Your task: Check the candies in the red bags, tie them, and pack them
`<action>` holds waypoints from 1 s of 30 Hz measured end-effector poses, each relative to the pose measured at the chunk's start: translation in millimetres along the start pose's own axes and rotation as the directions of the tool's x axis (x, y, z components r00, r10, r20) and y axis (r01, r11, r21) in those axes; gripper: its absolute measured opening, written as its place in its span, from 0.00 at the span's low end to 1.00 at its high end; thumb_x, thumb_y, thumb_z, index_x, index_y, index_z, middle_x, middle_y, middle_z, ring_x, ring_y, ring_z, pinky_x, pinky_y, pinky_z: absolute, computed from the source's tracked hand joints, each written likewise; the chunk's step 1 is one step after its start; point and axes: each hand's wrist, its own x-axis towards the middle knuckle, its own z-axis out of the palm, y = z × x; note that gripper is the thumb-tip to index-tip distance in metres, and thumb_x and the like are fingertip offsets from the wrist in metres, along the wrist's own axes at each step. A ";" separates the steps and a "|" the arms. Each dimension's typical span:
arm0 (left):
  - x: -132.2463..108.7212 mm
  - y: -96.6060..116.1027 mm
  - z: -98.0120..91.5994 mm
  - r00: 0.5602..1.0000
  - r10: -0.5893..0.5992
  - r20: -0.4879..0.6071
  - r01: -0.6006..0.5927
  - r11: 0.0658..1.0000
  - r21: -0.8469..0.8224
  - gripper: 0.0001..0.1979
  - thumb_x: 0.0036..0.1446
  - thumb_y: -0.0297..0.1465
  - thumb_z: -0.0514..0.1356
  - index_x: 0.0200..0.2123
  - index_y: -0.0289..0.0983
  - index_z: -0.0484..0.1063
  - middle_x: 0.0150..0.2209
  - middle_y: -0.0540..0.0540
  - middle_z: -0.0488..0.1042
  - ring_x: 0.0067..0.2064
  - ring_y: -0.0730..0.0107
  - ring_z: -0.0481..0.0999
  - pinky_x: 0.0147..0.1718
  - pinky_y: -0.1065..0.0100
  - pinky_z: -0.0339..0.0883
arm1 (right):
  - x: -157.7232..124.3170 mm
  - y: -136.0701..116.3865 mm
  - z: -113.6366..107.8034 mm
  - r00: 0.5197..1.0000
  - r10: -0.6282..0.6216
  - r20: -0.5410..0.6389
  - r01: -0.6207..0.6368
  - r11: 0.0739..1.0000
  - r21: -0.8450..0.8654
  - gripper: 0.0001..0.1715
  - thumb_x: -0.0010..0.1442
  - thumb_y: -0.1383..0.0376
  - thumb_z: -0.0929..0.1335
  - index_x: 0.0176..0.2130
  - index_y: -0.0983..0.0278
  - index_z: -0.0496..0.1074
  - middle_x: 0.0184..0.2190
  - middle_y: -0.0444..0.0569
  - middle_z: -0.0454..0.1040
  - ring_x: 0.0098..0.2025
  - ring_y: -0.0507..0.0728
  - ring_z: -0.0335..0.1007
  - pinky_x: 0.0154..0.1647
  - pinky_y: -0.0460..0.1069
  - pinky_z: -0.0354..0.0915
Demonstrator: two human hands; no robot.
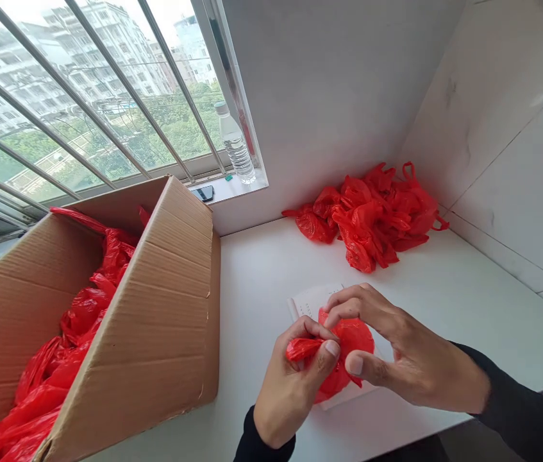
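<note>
Red bag (pixel 343 353) — half hidden — pinched by left hand (pixel 295 385) and right hand (pixel 406 359).

No text is reading clearly. Faint printed lines are showing on the paper (pixel 310 300) lying on the counter (pixel 444 301) at lower centre of the frame, but they are coming out too small and blurred to make out.

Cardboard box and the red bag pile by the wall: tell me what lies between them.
Nothing but bare white counter, seen in the head view, lies between the cardboard box and the red bag pile.
</note>
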 end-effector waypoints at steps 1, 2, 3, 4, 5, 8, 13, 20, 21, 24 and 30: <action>-2.1 1.6 -0.1 1.000 0.022 -0.002 -0.022 0.998 0.054 0.13 0.62 0.39 0.63 0.32 0.38 0.67 0.29 0.51 0.68 0.30 0.74 0.64 0.32 0.70 0.61 | 2.9 4.3 1.9 1.000 0.010 0.017 -0.011 1.000 0.017 0.23 0.67 0.51 0.67 0.57 0.56 0.68 0.55 0.51 0.71 0.59 0.61 0.65 0.59 0.56 0.63; -4.2 2.4 -0.5 0.998 0.057 -0.004 -0.056 0.992 0.112 0.12 0.62 0.38 0.62 0.32 0.38 0.66 0.30 0.51 0.68 0.30 0.73 0.64 0.32 0.69 0.62 | 6.0 8.6 3.6 0.998 0.033 0.049 -0.035 0.999 0.034 0.26 0.68 0.50 0.66 0.60 0.56 0.65 0.56 0.52 0.71 0.59 0.61 0.65 0.60 0.58 0.63; -6.1 2.2 -1.2 0.996 0.091 -0.007 -0.089 0.984 0.157 0.11 0.63 0.37 0.61 0.32 0.38 0.66 0.31 0.50 0.69 0.31 0.72 0.65 0.33 0.68 0.63 | 8.9 12.5 5.1 0.994 0.070 0.084 -0.075 0.996 0.051 0.27 0.68 0.49 0.65 0.61 0.57 0.65 0.55 0.52 0.72 0.58 0.61 0.67 0.59 0.58 0.63; -7.4 0.8 -2.3 0.992 0.126 -0.015 -0.120 0.971 0.206 0.09 0.64 0.35 0.60 0.33 0.39 0.66 0.32 0.49 0.69 0.32 0.71 0.66 0.34 0.68 0.64 | 11.4 16.0 6.4 0.988 0.110 0.110 -0.119 0.990 0.070 0.27 0.69 0.49 0.64 0.60 0.58 0.66 0.52 0.52 0.74 0.54 0.60 0.69 0.57 0.57 0.65; -8.1 -1.8 -3.8 0.985 0.168 -0.030 -0.154 0.950 0.271 0.06 0.64 0.32 0.59 0.34 0.39 0.66 0.33 0.49 0.70 0.33 0.70 0.67 0.35 0.67 0.65 | 13.4 19.0 7.7 0.981 0.148 0.128 -0.161 0.983 0.093 0.25 0.70 0.49 0.62 0.59 0.60 0.68 0.48 0.51 0.75 0.50 0.59 0.71 0.54 0.56 0.67; -5.2 -16.3 -9.4 0.914 0.405 -0.036 -0.315 0.762 0.565 0.10 0.60 0.21 0.56 0.41 0.40 0.69 0.37 0.47 0.73 0.36 0.69 0.72 0.36 0.68 0.68 | 15.4 26.7 12.0 0.963 0.228 0.146 -0.251 0.955 0.157 0.24 0.73 0.51 0.57 0.55 0.61 0.71 0.36 0.47 0.75 0.37 0.55 0.70 0.41 0.52 0.68; 6.0 -48.4 -14.9 0.730 0.683 -0.001 -0.424 0.454 0.784 0.22 0.59 0.15 0.53 0.52 0.41 0.70 0.44 0.43 0.74 0.43 0.65 0.78 0.38 0.68 0.73 | 14.0 42.2 20.1 0.936 0.251 0.247 -0.305 0.928 0.212 0.21 0.73 0.59 0.58 0.60 0.60 0.66 0.25 0.39 0.67 0.26 0.51 0.60 0.30 0.48 0.61; 5.4 -57.0 -16.8 0.748 0.663 0.032 -0.413 0.427 0.804 0.26 0.65 0.20 0.54 0.64 0.44 0.65 0.48 0.42 0.75 0.47 0.67 0.77 0.44 0.68 0.74 | 16.0 39.7 16.9 0.957 0.252 0.147 -0.283 0.925 0.253 0.13 0.70 0.59 0.63 0.42 0.62 0.74 0.36 0.45 0.76 0.37 0.54 0.70 0.39 0.48 0.66; 3.0 -57.7 -17.5 0.767 0.640 0.048 -0.397 0.414 0.819 0.29 0.66 0.21 0.54 0.67 0.45 0.60 0.51 0.41 0.74 0.51 0.65 0.76 0.47 0.65 0.73 | 14.7 37.7 15.2 0.958 0.265 0.111 -0.283 0.935 0.213 0.13 0.70 0.59 0.63 0.40 0.61 0.74 0.35 0.44 0.76 0.37 0.54 0.70 0.39 0.48 0.65; -11.0 -69.1 -24.7 0.819 0.572 0.045 -0.306 0.370 0.877 0.32 0.69 0.25 0.52 0.72 0.44 0.49 0.62 0.37 0.67 0.64 0.56 0.65 0.59 0.53 0.66 | 4.4 40.9 8.1 0.954 0.301 0.015 -0.301 0.949 0.095 0.13 0.70 0.59 0.63 0.39 0.61 0.74 0.35 0.44 0.76 0.38 0.54 0.70 0.32 0.47 0.62; -54.2 -116.3 -54.6 0.871 0.487 -0.057 -0.093 0.277 0.957 0.29 0.70 0.26 0.50 0.71 0.49 0.54 0.68 0.45 0.63 0.70 0.56 0.56 0.65 0.46 0.57 | -33.3 85.0 0.8 0.869 0.480 -0.117 -0.488 0.871 -0.050 0.18 0.70 0.53 0.62 0.42 0.59 0.76 0.38 0.47 0.78 0.41 0.58 0.74 0.31 0.48 0.65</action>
